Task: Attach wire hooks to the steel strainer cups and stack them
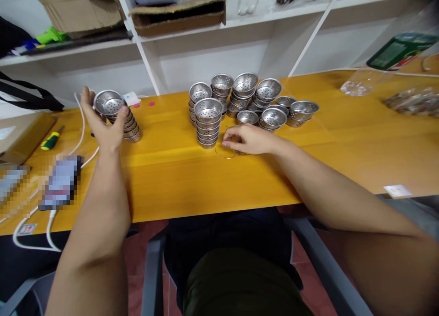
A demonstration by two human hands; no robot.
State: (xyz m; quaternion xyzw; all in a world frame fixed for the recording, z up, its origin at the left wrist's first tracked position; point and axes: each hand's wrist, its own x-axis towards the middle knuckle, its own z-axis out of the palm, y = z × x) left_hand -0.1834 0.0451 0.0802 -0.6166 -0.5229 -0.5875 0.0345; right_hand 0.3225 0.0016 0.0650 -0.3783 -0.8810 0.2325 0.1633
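My left hand (106,124) is around the top of a leaning stack of perforated metal cups (129,129). Its thumb lies at the rim of the top cup (109,103), with the fingers spread on the far side. In the middle of the table, my right hand (248,139) is low over the wood, fingers bent together. From under its fingertips curves a thin wire loop (224,157); the exact grip is partly hidden. Just left of that hand stands a tall stack of the same cups (207,124). More cup stacks (245,89) are grouped behind it.
A phone (61,181) with white cables and a yellow-green screwdriver (51,140) lie at the left. White shelves (212,55) rise behind the table. A clear bottle with a green label (387,57) and plastic-wrapped items (414,102) are at the right.
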